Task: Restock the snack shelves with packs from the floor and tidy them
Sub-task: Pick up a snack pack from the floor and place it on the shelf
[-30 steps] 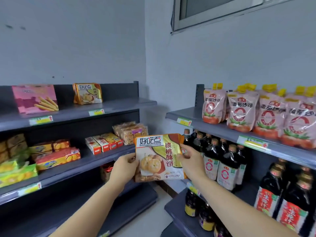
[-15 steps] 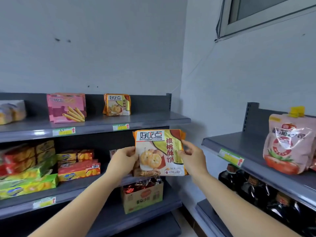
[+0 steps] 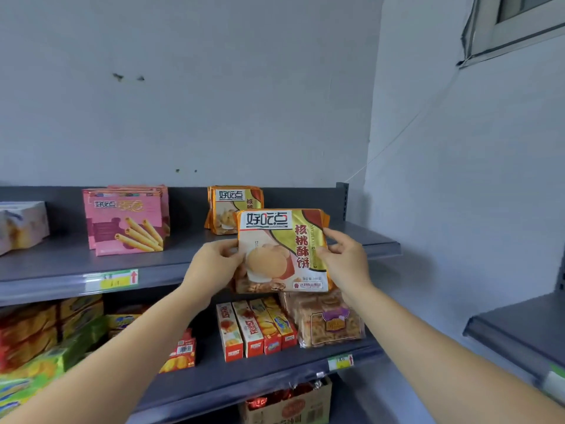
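Holding the biscuit pack (image 3: 282, 250) upright, left hand (image 3: 214, 267) and right hand (image 3: 345, 263) pinching its sides, we must next set it on the top shelf (image 3: 189, 255) before the matching pack (image 3: 226, 206).

The square orange-and-gold plastic-film biscuit pack (image 3: 282, 250) is glossy. Its gold band catches the light and the film looks smooth and taut. The matching orange film pack (image 3: 224, 206) on the shelf has the same sheen. The dark grey metal top shelf (image 3: 61, 264) is matt and smooth, and a shiny clear plastic strip covers its green-and-yellow paper price label (image 3: 111, 280). The pink cardboard box of wafer rolls (image 3: 127, 221) has a soft satin finish. Lower down, the clear crinkled cellophane bag of biscuits (image 3: 330, 322) glints, the brown cardboard carton (image 3: 287, 408) is dull, and the pale painted wall (image 3: 214, 87) is matt and slightly scuffed.
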### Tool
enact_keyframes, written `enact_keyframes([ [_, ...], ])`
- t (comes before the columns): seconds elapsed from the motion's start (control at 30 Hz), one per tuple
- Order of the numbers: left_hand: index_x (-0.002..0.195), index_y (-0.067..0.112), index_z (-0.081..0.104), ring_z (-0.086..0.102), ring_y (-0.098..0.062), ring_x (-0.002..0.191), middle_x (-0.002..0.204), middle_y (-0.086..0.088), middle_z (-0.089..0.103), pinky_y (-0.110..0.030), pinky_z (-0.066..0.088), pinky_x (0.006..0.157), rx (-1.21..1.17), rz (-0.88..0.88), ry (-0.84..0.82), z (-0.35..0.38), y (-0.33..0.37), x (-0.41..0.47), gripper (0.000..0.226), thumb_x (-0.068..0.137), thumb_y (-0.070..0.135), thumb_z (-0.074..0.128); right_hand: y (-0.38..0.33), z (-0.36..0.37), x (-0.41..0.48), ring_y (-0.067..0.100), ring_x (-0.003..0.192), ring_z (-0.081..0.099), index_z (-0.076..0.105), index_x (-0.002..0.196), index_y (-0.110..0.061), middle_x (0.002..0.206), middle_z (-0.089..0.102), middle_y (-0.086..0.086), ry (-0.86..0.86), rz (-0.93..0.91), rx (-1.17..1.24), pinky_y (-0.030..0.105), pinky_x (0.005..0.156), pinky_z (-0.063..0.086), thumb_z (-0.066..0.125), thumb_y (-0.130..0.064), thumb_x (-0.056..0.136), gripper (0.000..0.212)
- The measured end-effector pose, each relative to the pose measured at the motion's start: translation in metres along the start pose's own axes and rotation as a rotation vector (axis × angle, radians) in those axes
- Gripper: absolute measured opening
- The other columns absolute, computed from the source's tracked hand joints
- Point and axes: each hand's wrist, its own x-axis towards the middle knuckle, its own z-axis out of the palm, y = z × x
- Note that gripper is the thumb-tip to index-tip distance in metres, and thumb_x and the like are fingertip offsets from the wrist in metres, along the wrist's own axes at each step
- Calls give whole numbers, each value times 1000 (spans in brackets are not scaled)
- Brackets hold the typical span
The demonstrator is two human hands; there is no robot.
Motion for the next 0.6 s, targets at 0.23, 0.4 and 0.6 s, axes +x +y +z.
enact_keyframes([
  [0.23,130,15,60,67,-21,88,102,-3,70,-38,58,77,33,-21,144,-12,-18,97,35,95,17,56,6,60,93,13,82,71,57,129,-25,84,70,-8,-104,-65,46,44,76,59,61,-15,92,38],
  [0.4,120,17,65,64,-20,72,82,1,68,-34,56,65,58,-61,193,-14,-38,150,27,96,15,53,20,99,147,11,84,71,58,128,-27,86,73,-7,-198,-92,39,44,78,59,61,-15,92,38],
  [0.6,121,14,64,68,-24,88,97,-3,67,-40,58,80,50,-110,201,-19,-68,206,28,95,13,56,43,150,194,14,88,70,58,126,-22,98,72,-3,-202,-74,-40,42,80,58,59,-13,92,35],
])
